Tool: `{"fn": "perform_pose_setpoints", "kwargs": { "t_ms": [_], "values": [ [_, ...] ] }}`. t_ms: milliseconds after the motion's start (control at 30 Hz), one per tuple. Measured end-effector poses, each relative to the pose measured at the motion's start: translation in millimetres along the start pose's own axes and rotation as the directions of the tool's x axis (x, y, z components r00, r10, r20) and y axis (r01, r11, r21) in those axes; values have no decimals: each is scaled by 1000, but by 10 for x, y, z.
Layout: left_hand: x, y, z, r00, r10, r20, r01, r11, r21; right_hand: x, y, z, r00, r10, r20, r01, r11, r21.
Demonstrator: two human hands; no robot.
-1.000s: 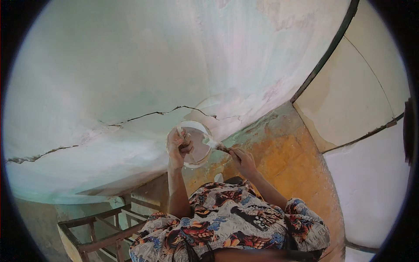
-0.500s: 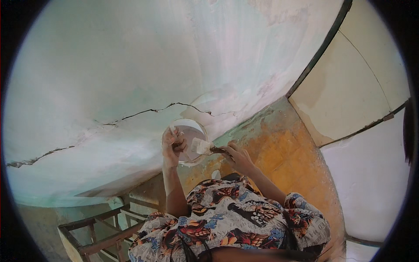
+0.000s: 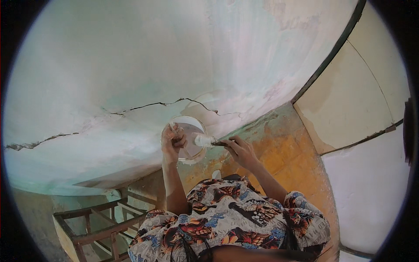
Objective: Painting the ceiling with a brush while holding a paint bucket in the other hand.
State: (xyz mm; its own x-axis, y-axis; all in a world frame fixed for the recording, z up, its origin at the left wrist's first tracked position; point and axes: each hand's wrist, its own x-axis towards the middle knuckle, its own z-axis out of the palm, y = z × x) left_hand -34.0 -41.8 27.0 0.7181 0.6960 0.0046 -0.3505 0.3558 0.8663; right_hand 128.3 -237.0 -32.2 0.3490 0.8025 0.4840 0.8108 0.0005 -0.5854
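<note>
A white round bucket (image 3: 197, 122) with pale liquid in it hangs in front of me, beside the wall. My left hand (image 3: 173, 140) is closed at its left side, gripping what looks like the bucket's handle; the fingers hide most of that grip. My right hand (image 3: 241, 152) is wrapped round the dark handle of a paintbrush (image 3: 204, 140). The brush head, coated in white, points left over the bucket's right rim. Whether the bristles touch the rim, I cannot tell.
A pale, patchily painted wall (image 3: 131, 56) fills the far side, crossed by a long jagged crack (image 3: 183, 99). A wooden frame (image 3: 94, 222) stands at lower left. The floor (image 3: 279, 153) is worn orange and green. Cream and white panels (image 3: 371, 183) stand at right.
The brush has tilted and risen slightly at the bucket's rim, with my right hand rising and shifting right. My left hand stays by the bucket. The view has shifted a little.
</note>
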Motion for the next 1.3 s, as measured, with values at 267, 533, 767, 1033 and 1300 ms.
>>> {"fn": "perform_pose_setpoints", "kwargs": {
  "t_ms": [267, 533, 767, 1033, 1300],
  "values": [
    [-39, 110, -43, 999, 23, -33, -25, 998, -55, 494, -93, 9, 974, 81, -210, -55, 990, 127],
    [-47, 111, -116, 1000, 22, -23, -23, 997, -67, 1574, -347, -338, 890, 166, -425, -26, 949, 316],
    [-54, 77, -93, 999, 8, -52, -12, 998, -64, 2284, -499, -561, 728, -12, -686, 167, 973, 159],
    [-111, 117, -107, 999, -4, -43, 1, 998, -66, 2550, -495, -556, 682, -61, -729, 208, 972, 113],
    [-111, 106, -102, 998, -34, -51, 31, 998, -52, 2505, -442, -541, 772, -11, -635, 118, 985, 126]
  ]
}}
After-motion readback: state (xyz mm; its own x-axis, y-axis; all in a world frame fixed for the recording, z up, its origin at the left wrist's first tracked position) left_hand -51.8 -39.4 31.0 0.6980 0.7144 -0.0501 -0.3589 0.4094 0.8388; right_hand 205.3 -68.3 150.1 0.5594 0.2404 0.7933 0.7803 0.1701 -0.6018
